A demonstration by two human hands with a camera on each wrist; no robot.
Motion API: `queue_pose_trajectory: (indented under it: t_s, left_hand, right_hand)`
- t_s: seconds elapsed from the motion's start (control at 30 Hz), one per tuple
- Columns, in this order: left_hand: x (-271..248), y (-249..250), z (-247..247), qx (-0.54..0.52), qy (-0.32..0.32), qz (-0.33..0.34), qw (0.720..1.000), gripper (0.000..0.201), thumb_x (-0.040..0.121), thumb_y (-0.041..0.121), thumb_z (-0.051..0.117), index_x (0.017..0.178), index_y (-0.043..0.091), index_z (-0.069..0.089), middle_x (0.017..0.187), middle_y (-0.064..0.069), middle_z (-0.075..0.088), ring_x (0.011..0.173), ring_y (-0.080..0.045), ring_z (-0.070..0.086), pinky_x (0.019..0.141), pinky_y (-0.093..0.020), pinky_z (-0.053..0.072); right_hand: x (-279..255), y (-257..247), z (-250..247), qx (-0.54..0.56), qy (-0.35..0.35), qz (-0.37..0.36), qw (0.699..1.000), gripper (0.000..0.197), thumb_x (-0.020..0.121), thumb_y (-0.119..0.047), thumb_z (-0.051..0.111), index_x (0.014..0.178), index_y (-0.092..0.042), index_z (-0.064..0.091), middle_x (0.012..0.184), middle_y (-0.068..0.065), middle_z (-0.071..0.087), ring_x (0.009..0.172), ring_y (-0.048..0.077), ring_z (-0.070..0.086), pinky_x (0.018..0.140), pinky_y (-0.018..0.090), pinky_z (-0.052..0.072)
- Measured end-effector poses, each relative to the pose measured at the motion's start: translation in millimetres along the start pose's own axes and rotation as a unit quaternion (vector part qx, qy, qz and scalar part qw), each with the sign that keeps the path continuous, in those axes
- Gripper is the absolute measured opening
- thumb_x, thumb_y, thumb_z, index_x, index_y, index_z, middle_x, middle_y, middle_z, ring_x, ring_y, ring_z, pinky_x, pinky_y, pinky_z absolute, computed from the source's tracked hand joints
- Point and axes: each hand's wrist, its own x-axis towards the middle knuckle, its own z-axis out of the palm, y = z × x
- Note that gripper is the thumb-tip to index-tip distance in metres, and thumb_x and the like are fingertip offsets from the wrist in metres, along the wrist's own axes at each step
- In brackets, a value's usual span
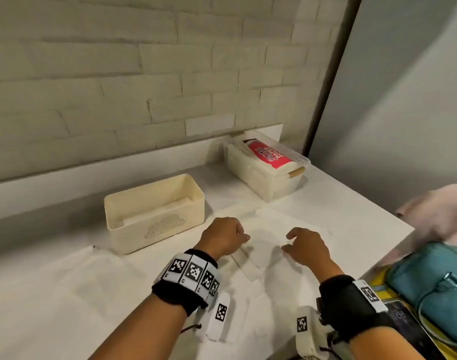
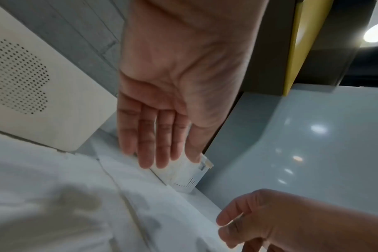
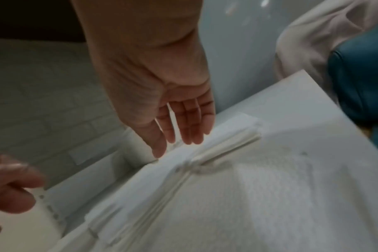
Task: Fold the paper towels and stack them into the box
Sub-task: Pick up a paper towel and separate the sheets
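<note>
Embossed white paper towel (image 1: 269, 245), creased.

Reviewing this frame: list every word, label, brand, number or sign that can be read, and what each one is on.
Red label of the pack in the clear lidded container: white script and block lettering, upside down and too blurred to read.
Wristband tags: black-and-white square code markers, no words.
Cream box: a cloud-shaped pattern of perforated dots, no text.
Paper towels and counter: no print visible.

The head view looks down over the table (image 1: 66, 294); both wrist views sit close above it, sharing the paper towels (image 2: 54, 196).
</note>
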Motion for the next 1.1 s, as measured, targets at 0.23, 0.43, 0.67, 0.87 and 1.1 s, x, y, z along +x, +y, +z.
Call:
queue_pose_trajectory:
  t_s: [0.23,0.43,0.67,0.87,1.1]
  left_hand:
    - [15.7,1.1,12.6,0.061,-0.031,-0.001,0.998,0.031,0.088,0.032,0.060,0.115,0.017,0.059,0.120,-0.002,0.058,0.110,-0.020,0.054,0.089,-0.029,0.043]
    - [19.3,11.7,36.6,0.091,-0.118,0.067,0.987,0.041,0.079,0.031,0.072,0.117,0.021,0.062,0.120,0.001,0.061,0.107,-0.016,0.058,0.088,-0.028,0.046]
    - [19.7,8.4,52.7,0.167,-0.085,0.109,0.976,0.043,0.071,0.034,0.074,0.110,0.021,0.063,0.111,0.001,0.062,0.104,-0.018,0.059,0.086,-0.031,0.049]
    - [25.6,6.8,52.5,0.133,-0.066,0.100,0.984,0.027,0.080,0.023,0.065,0.106,0.020,0.069,0.108,0.000,0.068,0.104,-0.019,0.060,0.083,-0.026,0.045]
    - [30.8,2.5,41.6,-0.022,-0.044,0.052,0.997,0.014,0.082,0.020,0.058,0.088,0.018,0.071,0.093,0.000,0.070,0.088,-0.017,0.064,0.076,-0.027,0.051]
  right_hand:
    - [15.8,-8.1,9.4,-0.023,-0.058,0.005,0.998,0.046,0.079,-0.026,0.067,0.121,-0.015,0.052,0.122,0.003,0.056,0.115,0.021,0.052,0.087,0.028,0.043]
    - [19.5,-12.8,12.1,-0.085,-0.091,-0.108,0.986,0.040,0.074,-0.006,0.070,0.110,-0.022,0.064,0.112,-0.001,0.057,0.110,0.018,0.053,0.079,0.022,0.044]
    - [21.2,-15.1,11.0,-0.088,-0.116,-0.156,0.977,0.040,0.072,-0.014,0.074,0.110,-0.023,0.067,0.085,-0.016,0.053,0.107,0.015,0.055,0.078,0.024,0.044]
    - [23.6,-17.9,12.0,-0.111,-0.152,-0.180,0.965,0.043,0.074,-0.019,0.074,0.115,-0.026,0.064,0.119,-0.001,0.056,0.113,0.017,0.050,0.090,0.025,0.042]
    - [27.1,-24.7,8.9,-0.094,-0.129,-0.199,0.967,0.034,0.083,-0.026,0.066,0.117,-0.022,0.064,0.120,-0.003,0.061,0.112,0.015,0.053,0.084,0.019,0.038]
